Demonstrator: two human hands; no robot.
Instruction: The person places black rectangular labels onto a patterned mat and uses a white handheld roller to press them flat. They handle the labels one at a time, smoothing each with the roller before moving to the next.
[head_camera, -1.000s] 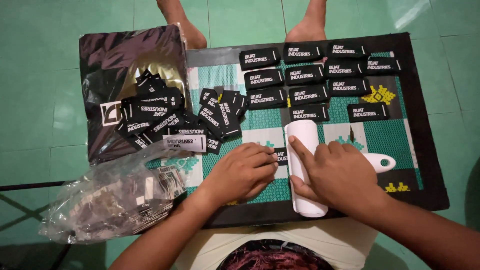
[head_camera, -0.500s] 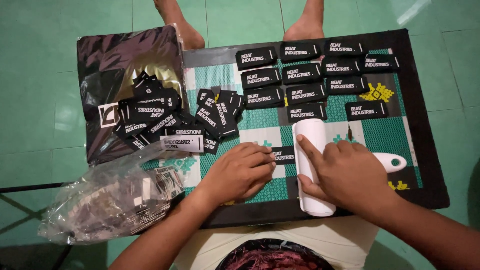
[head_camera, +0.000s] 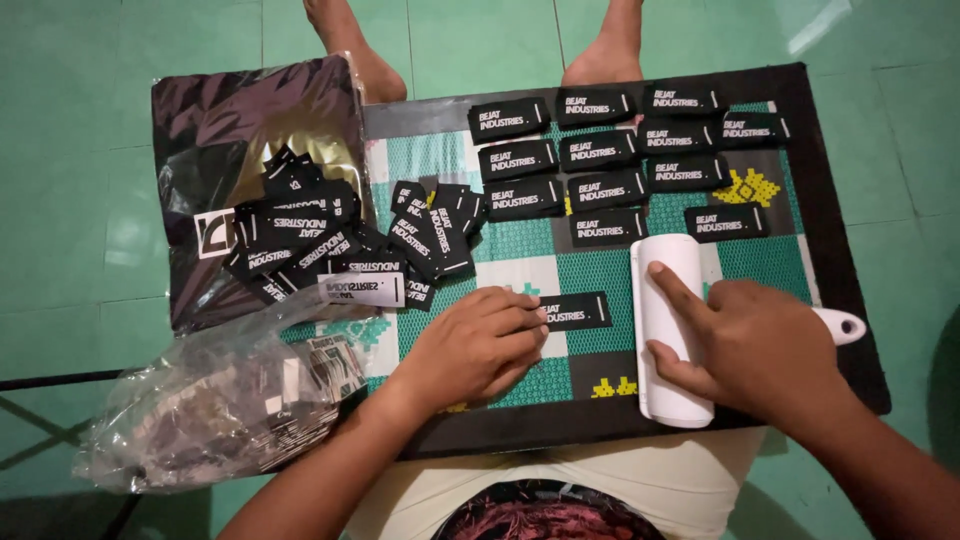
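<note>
Beside the white lint roller (head_camera: 668, 330), gripped by the right hand (head_camera: 755, 350), the left hand (head_camera: 480, 345) presses flat, unclenched, on a black label (head_camera: 575, 311).

We are pinning a black label (head_camera: 573, 311) flat under our left fingertips, beside the white lint roller (head_camera: 668, 330) lying under our right palm.

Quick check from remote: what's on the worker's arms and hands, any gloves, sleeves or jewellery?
Nothing worn: the left hand and right hand are bare, with no gloves, rings or watch visible. Both forearms are uncovered up to the frame's bottom edge, with no sleeves in view.
</note>
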